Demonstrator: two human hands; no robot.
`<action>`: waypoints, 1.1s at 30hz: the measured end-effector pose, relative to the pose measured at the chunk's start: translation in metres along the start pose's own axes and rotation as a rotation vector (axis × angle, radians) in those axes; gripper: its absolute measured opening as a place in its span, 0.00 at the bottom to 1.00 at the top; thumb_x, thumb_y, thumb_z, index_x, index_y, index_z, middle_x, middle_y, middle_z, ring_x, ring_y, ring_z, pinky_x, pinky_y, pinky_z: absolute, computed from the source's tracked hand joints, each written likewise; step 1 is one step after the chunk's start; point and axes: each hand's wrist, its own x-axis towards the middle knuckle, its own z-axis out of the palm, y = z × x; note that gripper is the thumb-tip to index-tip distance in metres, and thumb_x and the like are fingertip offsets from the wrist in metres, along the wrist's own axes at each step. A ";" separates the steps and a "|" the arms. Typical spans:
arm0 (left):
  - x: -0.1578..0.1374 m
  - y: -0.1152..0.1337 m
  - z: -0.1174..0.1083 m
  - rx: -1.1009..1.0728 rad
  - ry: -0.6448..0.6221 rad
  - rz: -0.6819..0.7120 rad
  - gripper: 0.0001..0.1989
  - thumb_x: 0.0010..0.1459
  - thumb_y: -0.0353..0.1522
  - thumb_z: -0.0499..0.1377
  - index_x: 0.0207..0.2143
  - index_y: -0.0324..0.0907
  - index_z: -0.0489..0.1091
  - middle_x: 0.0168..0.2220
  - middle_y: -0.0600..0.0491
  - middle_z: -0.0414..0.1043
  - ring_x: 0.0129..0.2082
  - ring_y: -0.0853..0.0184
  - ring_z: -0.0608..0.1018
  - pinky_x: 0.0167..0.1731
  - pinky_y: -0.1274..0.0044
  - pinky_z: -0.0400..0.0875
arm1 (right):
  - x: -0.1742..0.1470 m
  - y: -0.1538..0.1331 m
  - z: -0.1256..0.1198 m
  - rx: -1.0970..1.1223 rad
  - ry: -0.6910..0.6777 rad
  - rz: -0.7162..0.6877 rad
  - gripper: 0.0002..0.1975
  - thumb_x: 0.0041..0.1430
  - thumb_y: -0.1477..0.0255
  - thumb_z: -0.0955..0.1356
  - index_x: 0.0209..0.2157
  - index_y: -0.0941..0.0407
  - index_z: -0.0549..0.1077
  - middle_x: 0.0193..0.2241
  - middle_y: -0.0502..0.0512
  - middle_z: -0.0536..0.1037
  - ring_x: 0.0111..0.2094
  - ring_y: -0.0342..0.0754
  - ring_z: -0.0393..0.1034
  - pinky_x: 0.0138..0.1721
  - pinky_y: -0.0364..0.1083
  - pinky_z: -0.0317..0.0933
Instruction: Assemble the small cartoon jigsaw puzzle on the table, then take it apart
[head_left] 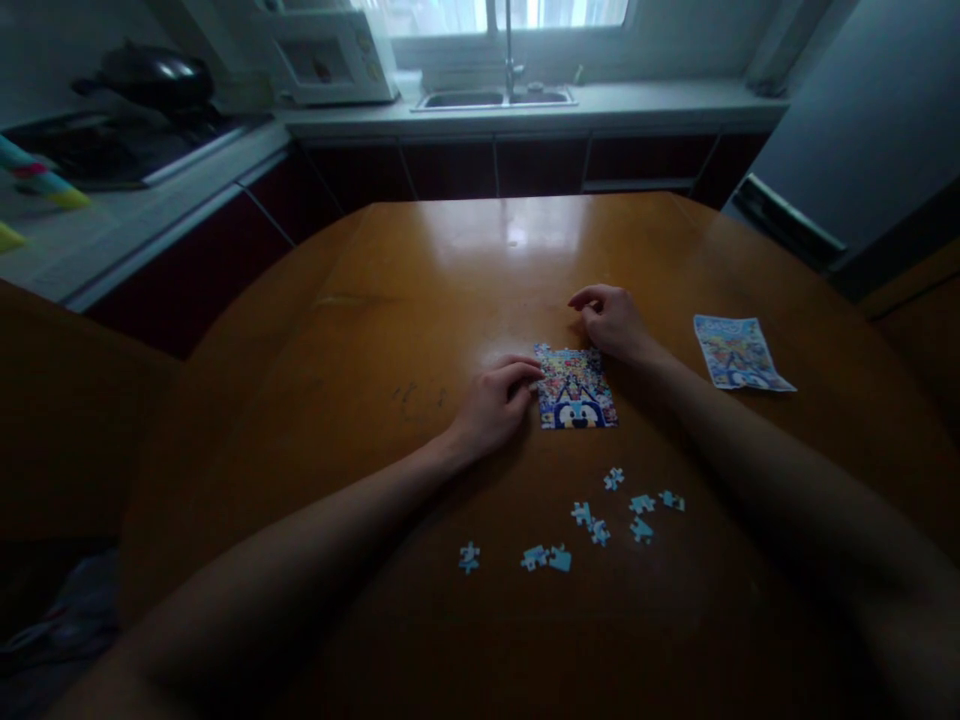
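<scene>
A partly assembled jigsaw puzzle [576, 390] lies flat on the table, with a blue dog's face along its near edge and a crowd of small colourful figures above it. Its far edge is uneven with knobs and gaps. My left hand [495, 405] rests at the puzzle's left side, fingers stretched out and their tips touching that edge. Just beyond the far right corner is my right hand [611, 318], fingers loosely bent and slightly apart, with nothing visible in them. Several loose light-blue jigsaw pieces [641, 503] are scattered on the near side; one piece [469, 557] lies farther left.
A creased picture sheet [739, 353] lies right of my right forearm. The wooden table [315, 350] has rounded corners. Beyond it are a counter with a sink [495, 99], a microwave [330, 55], and a wok [154, 78] on the stove. A grey appliance stands at the right.
</scene>
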 end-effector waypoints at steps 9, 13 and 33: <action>0.007 -0.001 -0.005 -0.474 0.175 -0.335 0.10 0.53 0.23 0.54 0.30 0.38 0.76 0.37 0.49 0.79 0.38 0.65 0.80 0.40 0.73 0.79 | -0.091 -0.160 -0.051 -0.201 -0.531 -0.314 0.08 0.63 0.74 0.67 0.32 0.56 0.79 0.34 0.57 0.80 0.33 0.48 0.71 0.35 0.48 0.62; 0.008 0.000 -0.008 -0.592 0.252 -0.442 0.07 0.50 0.26 0.56 0.27 0.38 0.75 0.38 0.48 0.79 0.33 0.66 0.80 0.29 0.76 0.78 | -0.156 -0.179 -0.018 -0.165 -0.829 -0.596 0.02 0.59 0.76 0.70 0.36 0.58 0.76 0.34 0.57 0.78 0.32 0.48 0.68 0.31 0.47 0.61; 0.009 0.000 -0.009 -0.523 0.246 -0.435 0.08 0.50 0.27 0.57 0.28 0.38 0.77 0.34 0.49 0.78 0.32 0.67 0.79 0.31 0.77 0.74 | -0.194 -0.170 0.027 -0.199 -0.972 -0.599 0.13 0.53 0.74 0.72 0.41 0.61 0.73 0.40 0.62 0.76 0.39 0.56 0.70 0.34 0.51 0.68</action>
